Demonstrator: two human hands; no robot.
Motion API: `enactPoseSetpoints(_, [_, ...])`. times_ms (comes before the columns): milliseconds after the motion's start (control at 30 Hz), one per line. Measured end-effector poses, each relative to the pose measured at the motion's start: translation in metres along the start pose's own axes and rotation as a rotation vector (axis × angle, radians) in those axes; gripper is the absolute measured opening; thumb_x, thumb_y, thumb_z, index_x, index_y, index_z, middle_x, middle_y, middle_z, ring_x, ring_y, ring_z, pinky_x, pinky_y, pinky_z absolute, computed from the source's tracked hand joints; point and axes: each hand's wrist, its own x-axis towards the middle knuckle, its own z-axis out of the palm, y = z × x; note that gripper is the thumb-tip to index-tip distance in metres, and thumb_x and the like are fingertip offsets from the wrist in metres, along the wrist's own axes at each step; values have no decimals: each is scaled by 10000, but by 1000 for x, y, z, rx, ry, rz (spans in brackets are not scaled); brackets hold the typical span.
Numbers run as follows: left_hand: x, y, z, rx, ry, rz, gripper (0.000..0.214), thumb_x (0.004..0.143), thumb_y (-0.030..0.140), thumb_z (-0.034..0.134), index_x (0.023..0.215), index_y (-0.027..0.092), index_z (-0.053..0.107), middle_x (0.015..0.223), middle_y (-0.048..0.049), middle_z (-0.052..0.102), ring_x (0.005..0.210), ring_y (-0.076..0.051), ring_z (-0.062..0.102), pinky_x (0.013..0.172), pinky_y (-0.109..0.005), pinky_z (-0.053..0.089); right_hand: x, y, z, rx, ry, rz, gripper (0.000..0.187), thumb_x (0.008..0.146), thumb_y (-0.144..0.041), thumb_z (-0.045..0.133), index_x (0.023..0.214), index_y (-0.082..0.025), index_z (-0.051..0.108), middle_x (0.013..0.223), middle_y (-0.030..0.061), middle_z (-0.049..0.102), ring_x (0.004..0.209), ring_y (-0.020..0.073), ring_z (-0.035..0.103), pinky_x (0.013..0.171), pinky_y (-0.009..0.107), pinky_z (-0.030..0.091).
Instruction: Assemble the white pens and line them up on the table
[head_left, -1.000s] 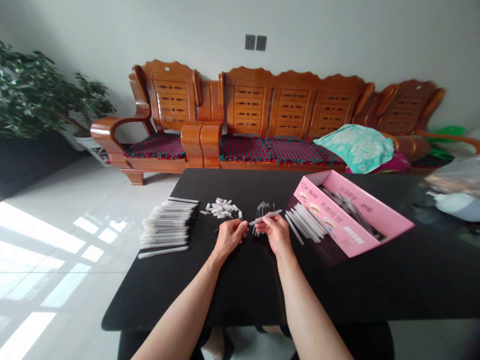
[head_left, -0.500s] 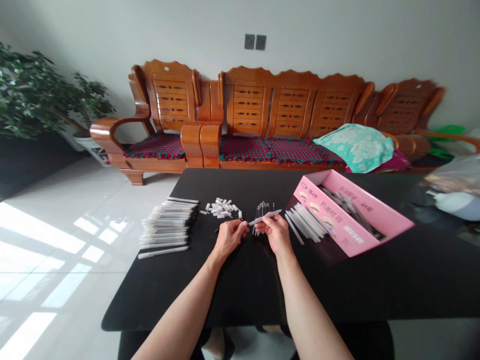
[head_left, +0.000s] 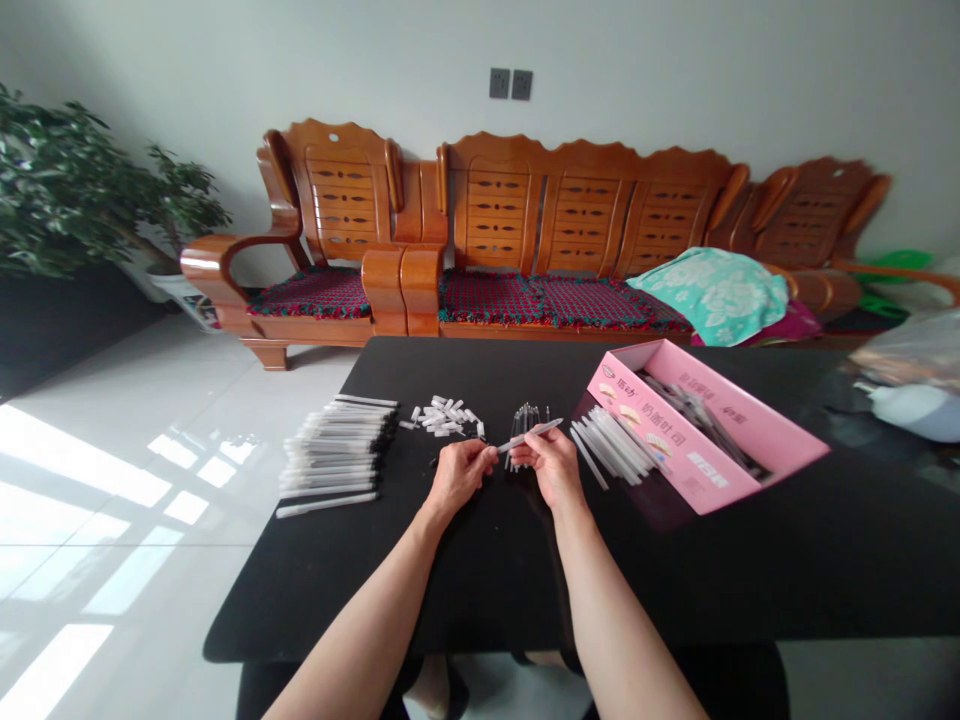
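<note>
My right hand (head_left: 553, 467) pinches a clear pen barrel (head_left: 534, 433) that points up and to the right. My left hand (head_left: 459, 472) is closed at the barrel's near end, fingertips pinched on something too small to make out. Both hands hover over the black table (head_left: 480, 580). Behind them lie a heap of small white caps (head_left: 445, 417) and a bundle of thin refills (head_left: 526, 418). A stack of finished pens (head_left: 335, 454) lies to the left, loose clear barrels (head_left: 611, 445) to the right.
A pink cardboard box (head_left: 705, 440) with more pen parts lies at the right of the table. A plastic bag (head_left: 911, 385) sits at the far right edge. Wooden sofas (head_left: 525, 230) stand behind the table, a potted plant (head_left: 82, 190) at the left.
</note>
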Motion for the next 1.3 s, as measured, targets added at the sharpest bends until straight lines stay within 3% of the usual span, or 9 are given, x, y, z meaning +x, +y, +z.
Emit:
enactPoseSetpoints(133, [2, -1, 2, -108, 71, 15, 305, 728, 426, 752, 838, 152, 678, 613, 8, 621, 459, -89, 512, 427, -175, 375, 0, 0, 0, -2, 1, 0, 280, 704, -231, 815, 858, -172, 590, 712, 52, 762, 558, 205, 731, 500, 266, 608])
enactPoseSetpoints(233, [0, 2, 0, -126, 79, 35, 384, 764, 454, 723, 1004, 159, 674, 662, 6, 638, 467, -89, 515, 433, -178, 384, 0, -1, 0, 3, 8, 0, 282, 703, -232, 816, 860, -174, 589, 727, 57, 766, 563, 204, 732, 500, 264, 607])
enactPoseSetpoints(367, [-2, 5, -2, 6, 7, 45, 414, 913, 491, 511, 806, 140, 702, 611, -20, 640, 421, -80, 499, 421, -179, 352, 0, -1, 0, -1, -1, -3, 272, 710, -232, 811, 858, -176, 590, 718, 51, 763, 564, 203, 733, 502, 263, 608])
enactPoseSetpoints(500, [0, 0, 0, -11, 6, 34, 325, 845, 453, 622, 762, 146, 685, 597, -12, 630, 429, -82, 502, 422, -174, 351, 0, 0, -1, -11, -4, 0, 278, 708, -240, 815, 861, -174, 593, 717, 47, 762, 564, 199, 732, 508, 264, 610])
enactPoseSetpoints(600, [1, -2, 0, -93, 50, 21, 308, 764, 437, 717, 873, 151, 685, 622, 1, 625, 461, -95, 518, 428, -177, 379, 0, 0, -1, -13, 1, 0, 277, 712, -241, 811, 864, -173, 590, 725, 55, 764, 570, 198, 732, 509, 263, 608])
enactPoseSetpoints(667, [0, -1, 0, -107, 57, 27, 354, 784, 462, 695, 952, 150, 686, 647, -4, 640, 458, -95, 515, 427, -181, 383, 0, -1, -1, -15, 1, -3, 274, 717, -238, 807, 866, -174, 586, 740, 61, 768, 575, 194, 732, 509, 260, 608])
enactPoseSetpoints(833, [-2, 3, -1, 38, -11, 25, 375, 875, 461, 576, 700, 143, 668, 568, -12, 626, 416, -81, 499, 430, -177, 344, 0, 0, -1, -23, -3, -1, 269, 715, -241, 807, 856, -174, 588, 724, 49, 762, 561, 191, 727, 504, 261, 608])
enactPoseSetpoints(933, [-1, 2, -1, 80, -2, 20, 283, 851, 400, 613, 742, 146, 676, 582, 2, 627, 440, -87, 514, 439, -178, 347, 0, 0, -1, -31, -5, 0, 275, 713, -246, 809, 858, -170, 588, 706, 43, 756, 542, 189, 721, 495, 259, 601])
enactPoseSetpoints(1300, [-5, 11, -2, 312, 51, 280, 152, 842, 302, 672, 778, 169, 707, 702, -10, 665, 611, -112, 560, 589, -209, 399, 3, 0, -4, -21, 8, 15, 240, 713, -265, 801, 813, -159, 610, 677, 45, 749, 491, 171, 695, 447, 244, 580])
